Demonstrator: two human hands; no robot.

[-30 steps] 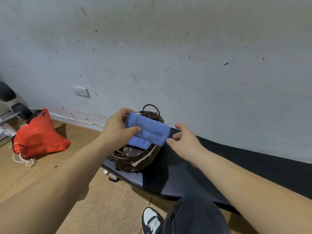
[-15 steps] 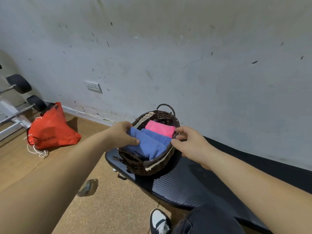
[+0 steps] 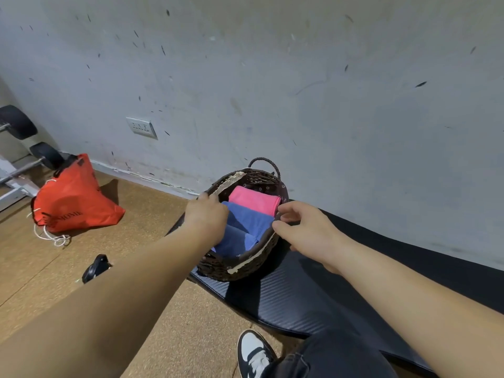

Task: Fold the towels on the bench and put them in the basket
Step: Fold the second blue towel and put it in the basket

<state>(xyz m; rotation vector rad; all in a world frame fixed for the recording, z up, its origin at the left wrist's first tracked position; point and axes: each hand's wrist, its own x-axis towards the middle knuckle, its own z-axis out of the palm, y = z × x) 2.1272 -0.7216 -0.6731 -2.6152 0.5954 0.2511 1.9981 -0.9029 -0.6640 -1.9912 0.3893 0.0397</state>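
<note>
Towels, folded: pink towel (image 3: 253, 199) and blue towels (image 3: 251, 222) lie side by side in the basket (image 3: 245, 266) at the left end of the bench (image 3: 300, 296). They are probably soft, light and apt to unfold, so best taken across the fold. Left hand (image 3: 207, 216) reaches inside; right hand (image 3: 308, 230) curls at the rim. Neither grip is discernible.

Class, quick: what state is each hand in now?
Left hand: cannot tell; reaching into the basket, grip hidden.
Right hand: open, fingers loose at its rim.

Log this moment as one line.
step: stowing | basket: on bench end, holds pink towel, blue towels | left hand: over left rim, grip unclear | right hand: fingers at right rim, holding nothing
</note>
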